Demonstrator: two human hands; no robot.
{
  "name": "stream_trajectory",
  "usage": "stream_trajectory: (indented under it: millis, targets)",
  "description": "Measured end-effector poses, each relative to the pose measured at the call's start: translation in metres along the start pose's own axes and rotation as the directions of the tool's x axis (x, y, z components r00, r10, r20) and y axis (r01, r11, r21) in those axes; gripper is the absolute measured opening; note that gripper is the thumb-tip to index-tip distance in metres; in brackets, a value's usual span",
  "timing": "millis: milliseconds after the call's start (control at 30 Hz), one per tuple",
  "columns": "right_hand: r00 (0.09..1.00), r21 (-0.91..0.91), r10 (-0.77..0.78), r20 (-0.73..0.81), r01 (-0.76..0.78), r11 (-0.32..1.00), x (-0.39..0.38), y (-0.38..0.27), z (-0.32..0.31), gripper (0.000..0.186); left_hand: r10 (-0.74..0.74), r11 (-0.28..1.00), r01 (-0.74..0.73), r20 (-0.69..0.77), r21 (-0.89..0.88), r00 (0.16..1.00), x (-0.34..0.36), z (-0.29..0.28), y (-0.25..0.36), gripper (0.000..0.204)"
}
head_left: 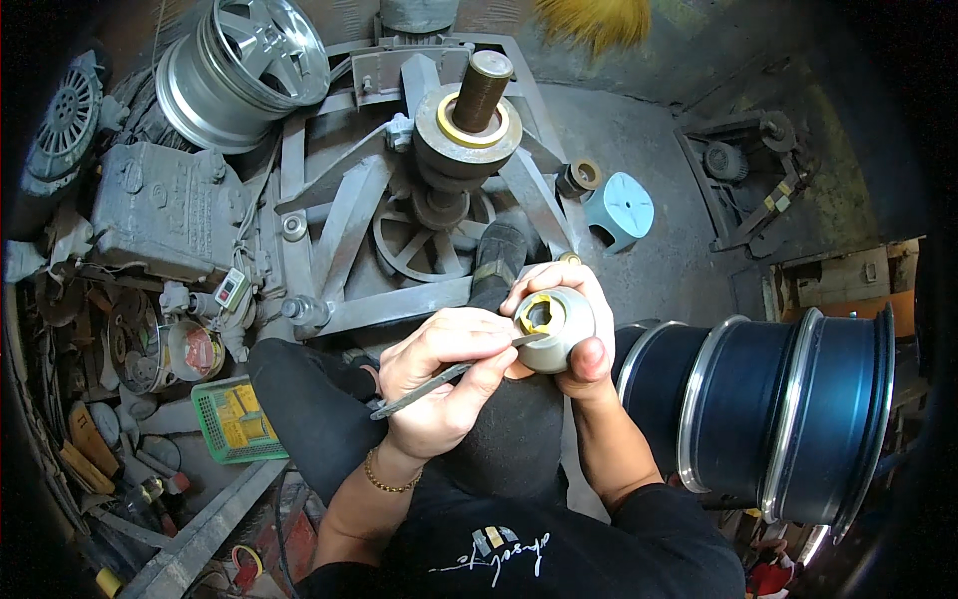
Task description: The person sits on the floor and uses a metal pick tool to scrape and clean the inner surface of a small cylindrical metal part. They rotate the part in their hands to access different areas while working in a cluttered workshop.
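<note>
My left hand [439, 369], with a chain bracelet on its wrist, pinches a thin, dark grey, blade-like tool [419, 392]. The tool slants up to the right, and its tip is at the rim of a hole in a rounded, pale grey part [571, 321]. A broken band of yellow material [540, 326] lines that hole. My right hand [591, 361] cups the part from the right, fingers over its far side and thumb along its near side. Both hands are above my lap.
Ahead stands a grey steel frame [389, 309] with an upright threaded shaft [483, 100] and a yellow ring. Dark blue wheel rims [738, 399] lie to the right, a silver rim [200, 90] far left. A light blue stool [624, 210] and green basket [215, 424] flank the frame.
</note>
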State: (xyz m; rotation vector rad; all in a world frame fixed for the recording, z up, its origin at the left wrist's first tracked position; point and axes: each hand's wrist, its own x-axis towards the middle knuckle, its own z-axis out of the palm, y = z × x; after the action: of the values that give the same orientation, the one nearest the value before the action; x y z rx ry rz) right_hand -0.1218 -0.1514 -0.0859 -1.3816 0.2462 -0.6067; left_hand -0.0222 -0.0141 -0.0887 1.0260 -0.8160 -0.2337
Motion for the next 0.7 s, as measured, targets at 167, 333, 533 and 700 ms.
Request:
stream_trajectory:
  millis: [167, 333, 533, 700]
  targets:
    - [1.000, 0.107, 0.013, 0.021, -0.015, 0.994, 0.0004, 0.0020, -0.0019, 0.089, 0.003, 1.000, -0.003, 0.030, 0.019, 1.000, -0.0016, -0.0027, -0.0005, 0.019]
    - [0.998, 0.147, 0.012, 0.060, -0.021, 0.989, 0.0016, 0.0041, -0.0049, 0.088, -0.019, 1.000, 0.019, 0.036, 0.006, 0.999, -0.0012, -0.0031, 0.0013, 0.019]
    - [0.997, 0.187, 0.033, 0.070, -0.045, 0.981, 0.0026, 0.0059, -0.0068, 0.088, -0.043, 0.998, 0.043, 0.014, -0.038, 0.999, -0.0027, -0.0018, -0.0018, 0.018]
    - [0.991, 0.143, 0.068, 0.119, -0.085, 0.986, 0.0056, 0.0050, -0.0083, 0.087, -0.112, 0.975, 0.112, 0.010, -0.194, 0.994, -0.0052, -0.0056, -0.0077, 0.017]
